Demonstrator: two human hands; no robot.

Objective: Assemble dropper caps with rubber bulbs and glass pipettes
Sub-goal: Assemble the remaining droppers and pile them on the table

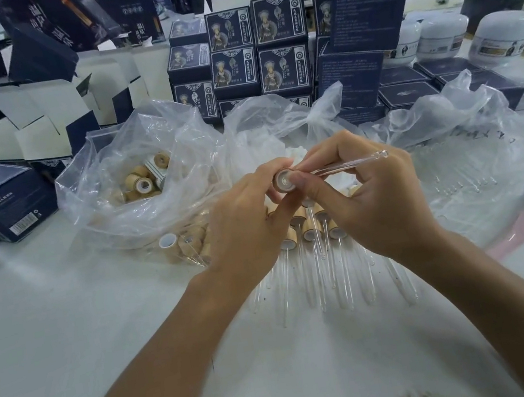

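Centre of the frame: left hand (243,221) gripping a dropper cap (283,181), open white-lined end toward the camera. Right hand (356,197) pinching a glass pipette (348,165), one end at the cap's opening, the rest pointing right. Below the hands, finished droppers (314,258) lying in a row on the white table (69,332). Left of centre, a clear bag of wooden caps (145,182); right, a bag of loose pipettes (467,179). Upper centre, stacked navy boxes (280,41) printed with a costumed figure and Chinese writing too small to read. Upper right, white jars (502,36), labels illegible.
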